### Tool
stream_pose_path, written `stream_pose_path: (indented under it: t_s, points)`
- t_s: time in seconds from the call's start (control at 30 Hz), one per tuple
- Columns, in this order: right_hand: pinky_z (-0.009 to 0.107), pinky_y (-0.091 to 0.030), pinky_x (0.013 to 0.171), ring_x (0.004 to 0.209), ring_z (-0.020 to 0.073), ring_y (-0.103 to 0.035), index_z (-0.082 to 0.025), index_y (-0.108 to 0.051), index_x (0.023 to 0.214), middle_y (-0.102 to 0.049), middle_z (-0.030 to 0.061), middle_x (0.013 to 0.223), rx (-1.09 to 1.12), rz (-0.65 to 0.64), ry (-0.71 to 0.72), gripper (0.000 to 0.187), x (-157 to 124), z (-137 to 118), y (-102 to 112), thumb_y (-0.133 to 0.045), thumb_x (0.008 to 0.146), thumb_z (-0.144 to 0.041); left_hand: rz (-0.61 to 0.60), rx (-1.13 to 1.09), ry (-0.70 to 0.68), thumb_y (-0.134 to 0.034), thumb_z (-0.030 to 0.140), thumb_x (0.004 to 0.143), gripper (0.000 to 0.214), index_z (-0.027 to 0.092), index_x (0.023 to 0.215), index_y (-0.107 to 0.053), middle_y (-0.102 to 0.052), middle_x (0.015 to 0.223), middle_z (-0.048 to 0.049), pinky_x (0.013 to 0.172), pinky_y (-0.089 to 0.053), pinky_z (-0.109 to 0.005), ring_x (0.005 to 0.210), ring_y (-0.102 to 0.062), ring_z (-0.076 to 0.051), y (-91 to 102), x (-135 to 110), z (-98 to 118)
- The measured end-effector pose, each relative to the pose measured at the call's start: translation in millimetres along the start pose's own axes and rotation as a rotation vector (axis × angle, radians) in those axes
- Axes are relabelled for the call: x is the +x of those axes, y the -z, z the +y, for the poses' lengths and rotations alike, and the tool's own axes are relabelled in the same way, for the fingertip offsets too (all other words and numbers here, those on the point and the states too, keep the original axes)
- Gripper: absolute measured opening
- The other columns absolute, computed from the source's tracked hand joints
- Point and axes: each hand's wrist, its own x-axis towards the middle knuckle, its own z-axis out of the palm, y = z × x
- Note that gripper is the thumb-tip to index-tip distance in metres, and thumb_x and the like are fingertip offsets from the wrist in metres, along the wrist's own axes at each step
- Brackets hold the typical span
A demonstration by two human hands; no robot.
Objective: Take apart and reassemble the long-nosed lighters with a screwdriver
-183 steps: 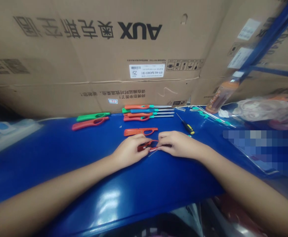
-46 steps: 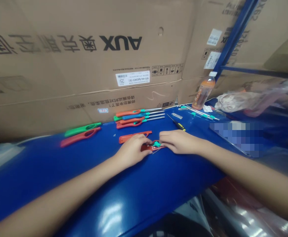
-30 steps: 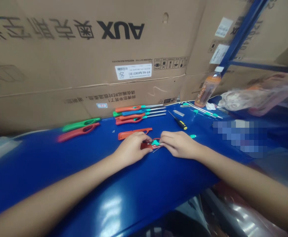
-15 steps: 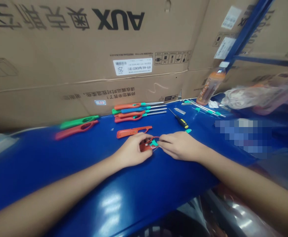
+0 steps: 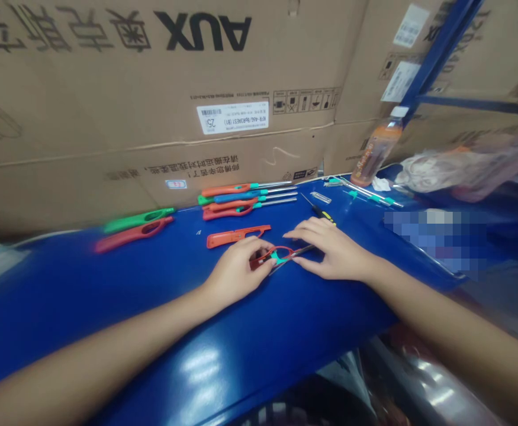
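My left hand (image 5: 237, 266) grips a red long-necked lighter (image 5: 288, 251) over the blue tabletop, fingers and thumb pinching its handle. A green trigger piece (image 5: 280, 258) shows inside the lighter's looped guard, and a thin metal tube points right from it. Much of the handle is hidden by the left fingers. My right hand (image 5: 336, 251) hovers around the tube end with thumb and fingers spread apart, its thumb close to the tube. Just beyond the left hand lies an orange-red handle shell half (image 5: 227, 238). A black-and-yellow screwdriver (image 5: 323, 213) lies partly behind the right hand.
Several lighters with metal necks (image 5: 232, 190) lie along the cardboard box (image 5: 121, 106). Left of them are a green handle (image 5: 138, 220) and a red handle (image 5: 129, 235). Metal tubes with green pieces (image 5: 369, 193) lie near a drink bottle (image 5: 376, 151) at the back right.
My right hand has opened and moved slightly right, off the green trigger piece. The metal tube now shows beside the red guard. My left hand keeps its grip.
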Motion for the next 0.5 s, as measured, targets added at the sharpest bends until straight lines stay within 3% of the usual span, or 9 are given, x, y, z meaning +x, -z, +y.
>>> stream_pose_path:
  t_s: [0.27,0.5]
  points:
    - [0.037,-0.041,0.085,0.096,0.0222,-0.059,-0.019,-0.067,0.11,-0.07,0.0074,0.103,-0.016,-0.073,-0.003,0.026,1,-3,-8,-0.059,0.097,-0.04,0.033,0.191,-0.149,-0.061,0.023,0.092,0.016,0.019,0.105,-0.069,-0.067,0.092,-0.0051,0.081,-0.049,-0.036,0.089,-0.062,-0.022,2.2,-5,5]
    - [0.039,-0.042,0.087,0.101,0.0241,-0.059,-0.019,-0.063,0.127,-0.069,0.0099,0.111,-0.05,-0.097,-0.024,0.037,1,-7,-11,-0.059,0.097,-0.039,0.012,0.22,-0.103,-0.057,0.03,0.097,0.027,0.022,0.118,-0.07,-0.069,0.098,-0.0057,0.085,-0.051,-0.038,0.091,-0.063,-0.022,2.8,-1,-3]
